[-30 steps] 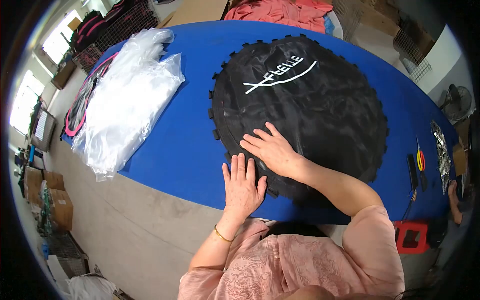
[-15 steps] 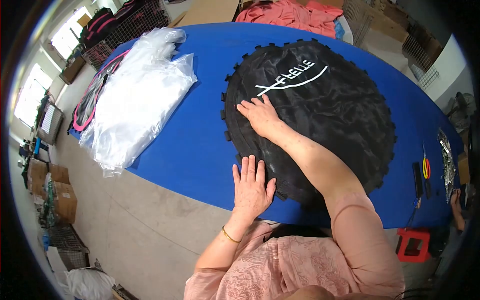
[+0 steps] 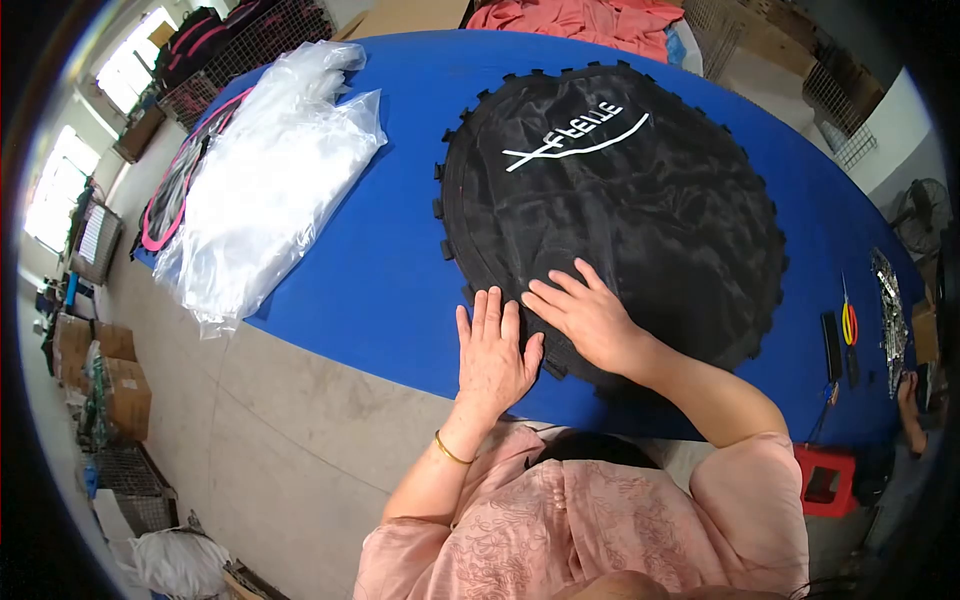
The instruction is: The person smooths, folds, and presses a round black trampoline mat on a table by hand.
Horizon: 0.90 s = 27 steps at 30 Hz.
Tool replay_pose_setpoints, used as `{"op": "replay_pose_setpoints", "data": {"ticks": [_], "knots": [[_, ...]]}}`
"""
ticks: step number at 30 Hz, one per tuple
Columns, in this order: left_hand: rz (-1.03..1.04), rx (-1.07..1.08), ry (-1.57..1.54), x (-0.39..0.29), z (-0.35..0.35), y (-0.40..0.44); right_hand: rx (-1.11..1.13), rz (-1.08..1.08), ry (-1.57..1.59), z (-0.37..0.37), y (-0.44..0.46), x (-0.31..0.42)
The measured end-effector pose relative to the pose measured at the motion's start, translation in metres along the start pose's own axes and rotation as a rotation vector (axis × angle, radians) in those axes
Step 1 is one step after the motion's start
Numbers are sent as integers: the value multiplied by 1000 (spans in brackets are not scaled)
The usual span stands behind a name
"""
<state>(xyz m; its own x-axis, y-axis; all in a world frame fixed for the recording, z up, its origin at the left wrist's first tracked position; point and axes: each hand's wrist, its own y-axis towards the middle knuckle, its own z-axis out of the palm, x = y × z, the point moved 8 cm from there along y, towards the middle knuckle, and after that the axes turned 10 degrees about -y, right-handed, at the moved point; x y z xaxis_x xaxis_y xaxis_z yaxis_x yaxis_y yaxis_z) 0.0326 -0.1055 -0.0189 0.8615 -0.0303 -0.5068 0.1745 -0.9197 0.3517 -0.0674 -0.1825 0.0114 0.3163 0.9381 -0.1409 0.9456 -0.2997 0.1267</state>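
Note:
A round black fabric piece point(image 3: 640, 220) with tabs along its rim and white lettering near its far side lies on the blue table point(image 3: 340, 270). My left hand point(image 3: 493, 350) rests flat at its near left edge, fingers stretched forward, partly on the blue surface. To the right of it, my right hand point(image 3: 590, 315) lies on the black fabric with its fingers spread. Neither hand grips anything. The fabric has shallow wrinkles across its middle.
Clear plastic bags point(image 3: 265, 190) lie at the left over a pink-edged item point(image 3: 160, 225). Yellow-red scissors point(image 3: 849, 325), a black tool point(image 3: 831, 345) and shiny metal pieces point(image 3: 890, 315) are at the right. Another person's hand point(image 3: 908, 390) shows at the far right.
My right hand moved forward along the fabric toward the lettering, then came back near my left hand. My left hand has stayed at the near left edge.

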Motion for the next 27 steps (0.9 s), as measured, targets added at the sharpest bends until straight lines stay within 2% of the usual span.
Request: {"op": "replay_pose_setpoints", "data": {"ticks": [4, 10, 15, 21, 27], "knots": [[13, -5, 10, -2, -3, 0, -18, 27, 9, -1, -19, 0], [21, -5, 40, -1, -1, 0, -76, 121, -31, 18, 27, -18], [9, -4, 50, 0, 0, -1, -40, 160, -53, 24, 49, -18], [9, -15, 25, 0, -2, -1, -58, 72, 31, 1, -15, 4], [6, 2, 28, -3, -4, 0, 10, 93, 52, -13, -78, 7]]}}
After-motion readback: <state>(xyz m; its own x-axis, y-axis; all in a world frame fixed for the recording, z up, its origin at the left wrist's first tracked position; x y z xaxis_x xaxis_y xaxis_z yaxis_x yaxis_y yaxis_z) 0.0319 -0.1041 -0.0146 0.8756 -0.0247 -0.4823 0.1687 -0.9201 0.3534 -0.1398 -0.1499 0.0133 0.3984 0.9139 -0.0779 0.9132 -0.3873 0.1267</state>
